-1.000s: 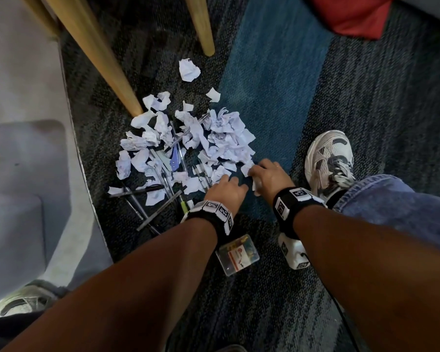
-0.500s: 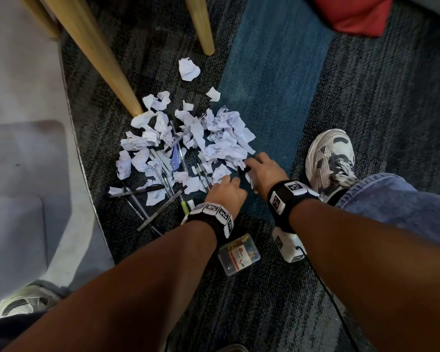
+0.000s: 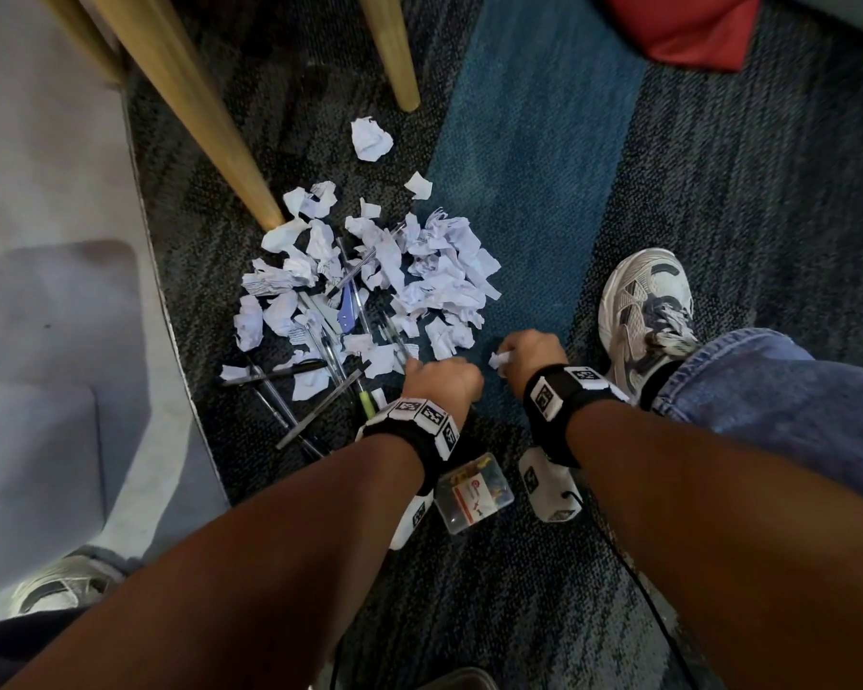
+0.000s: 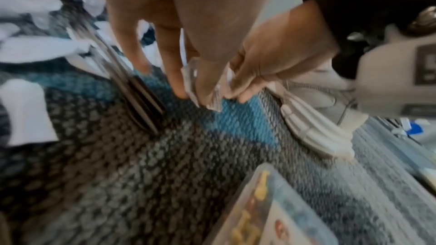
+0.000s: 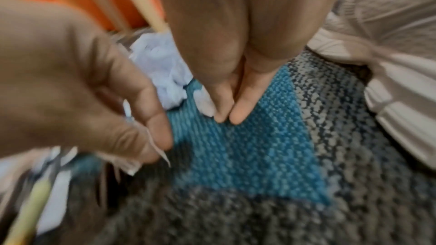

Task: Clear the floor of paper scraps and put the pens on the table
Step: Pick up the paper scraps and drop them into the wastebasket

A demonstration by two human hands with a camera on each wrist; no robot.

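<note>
A pile of white paper scraps lies on the carpet, with several pens mixed in and a crumpled ball beyond it. My left hand is curled at the pile's near edge, above a green pen. In the right wrist view its fingers pinch white scraps. My right hand is just to the right over the blue carpet strip and pinches a small scrap, which also shows in the left wrist view as a scrap.
Two wooden legs stand behind the pile. A clear box of pins lies under my left wrist. My sneaker is to the right, a red object far back, and a grey surface to the left.
The right hand reached into the pile's near right edge, then drew back a little with a scrap; that edge now has fewer scraps. The left hand has barely moved.
</note>
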